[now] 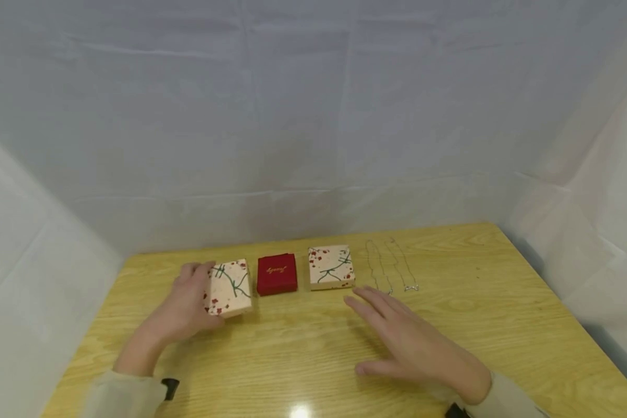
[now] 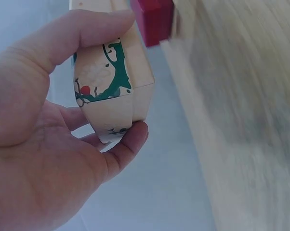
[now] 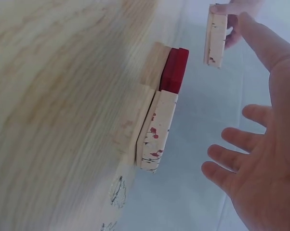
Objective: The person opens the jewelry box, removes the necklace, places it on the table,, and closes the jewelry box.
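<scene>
My left hand (image 1: 188, 305) grips a cream jewelry box (image 1: 231, 287) printed with green branches and red blossoms. Thumb and fingers curl round opposite sides of the box (image 2: 106, 72), which hangs above the table in the right wrist view. Just right of it lies a red jewelry box (image 1: 277, 274) with gold lettering. Farther right sits a second cream blossom box (image 1: 331, 267). Over the table in front of that box hovers my right hand (image 1: 410, 339), fingers spread and holding nothing. Two thin necklaces (image 1: 378, 267) (image 1: 402, 264) with small silvery pendants lie beyond its fingertips.
The wooden table (image 1: 480, 302) meets a white cloth backdrop (image 1: 303, 116) at its rear edge. More white cloth hangs at both sides. A bright light reflection shows on the table's front part.
</scene>
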